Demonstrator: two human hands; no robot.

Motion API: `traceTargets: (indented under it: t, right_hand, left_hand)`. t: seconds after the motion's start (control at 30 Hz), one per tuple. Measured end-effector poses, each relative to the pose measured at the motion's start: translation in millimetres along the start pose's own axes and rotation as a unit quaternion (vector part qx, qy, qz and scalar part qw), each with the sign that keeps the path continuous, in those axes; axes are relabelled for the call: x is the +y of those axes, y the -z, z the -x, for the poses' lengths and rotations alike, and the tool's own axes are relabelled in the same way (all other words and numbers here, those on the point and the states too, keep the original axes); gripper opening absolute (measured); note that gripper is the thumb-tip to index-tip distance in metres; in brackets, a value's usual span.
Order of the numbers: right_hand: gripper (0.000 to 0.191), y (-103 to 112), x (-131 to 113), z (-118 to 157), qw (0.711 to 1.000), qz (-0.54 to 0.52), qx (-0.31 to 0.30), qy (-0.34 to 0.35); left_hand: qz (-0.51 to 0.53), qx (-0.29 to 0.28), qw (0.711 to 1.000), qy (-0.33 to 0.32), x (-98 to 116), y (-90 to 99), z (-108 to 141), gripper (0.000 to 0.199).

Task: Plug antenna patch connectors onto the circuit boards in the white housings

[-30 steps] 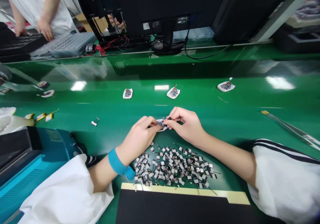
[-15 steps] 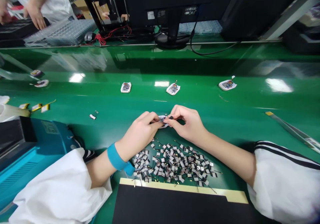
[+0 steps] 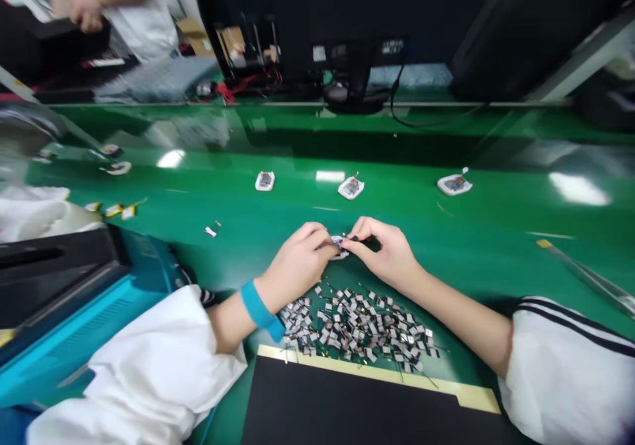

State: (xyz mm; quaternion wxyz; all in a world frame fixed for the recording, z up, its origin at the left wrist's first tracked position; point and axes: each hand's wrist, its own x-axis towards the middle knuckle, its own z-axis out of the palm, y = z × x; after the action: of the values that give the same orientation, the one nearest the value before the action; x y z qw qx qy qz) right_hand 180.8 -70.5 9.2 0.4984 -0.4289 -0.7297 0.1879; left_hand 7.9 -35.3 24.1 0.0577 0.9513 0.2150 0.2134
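While my left hand (image 3: 300, 260) is holding the case (image 3: 341, 256) just beyond the heap (image 3: 358, 324), my right hand (image 3: 387, 250) is pinching what's probably a black part (image 3: 354, 238); I'm judging light, steady pressure best.

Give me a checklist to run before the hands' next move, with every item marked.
1. Left hand gripping the unit: ok.
2. Right hand pinching the dark piece: ok.
3. Dark piece touching the unit: cannot tell, too small and partly hidden.
4. Wristband worn: ok, on the left.
5. Pile clear of the pale strip: not ok, some leads cross it.
6. Tweezers apart from both hands: ok.
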Motion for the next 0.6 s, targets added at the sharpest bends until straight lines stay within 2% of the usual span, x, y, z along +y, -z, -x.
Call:
traceTargets:
  t: [0.1,0.2,0.23,0.33,0.37,0.47,0.53,0.6]
  right_hand:
    - [0.013,-2,-2,-23,0.998,0.056,-0.038,0.013]
    - [0.005,-19,-2,-77,0.979,0.127,-0.144,0.071]
    - [0.009,-29,-2,-99,0.967,0.149,-0.182,0.096]
    - [0.036,-64,0,-155,0.917,0.233,-0.288,0.15]
    - [0.036,-75,1,-168,0.898,0.262,-0.316,0.157]
    - [0.015,-99,8,-191,0.851,0.344,-0.37,0.146]
    - [0.017,-103,12,-196,0.829,0.385,-0.385,0.127]
    - [0.022,-97,13,-196,0.817,0.41,-0.39,0.11]
  left_hand:
    - [0.006,-0.032,0.999,0.021,-1,-2.0,2,0.019]
    - [0.008,-0.055,0.997,0.048,-3,-3.3,3,0.021]
    - [0.006,-0.055,0.997,0.05,-3,-3.5,3,0.021]
    - [-0.016,-0.047,0.998,0.042,-3,-3.3,3,0.019]
    - [-0.026,-0.045,0.998,0.041,-3,-3.2,3,0.017]
    - [-0.053,-0.038,0.997,0.05,-5,-2.3,4,0.009]
    - [-0.056,-0.033,0.996,0.062,-7,-0.5,7,0.009]
    - [-0.048,-0.028,0.995,0.083,-9,3.0,11,0.012]
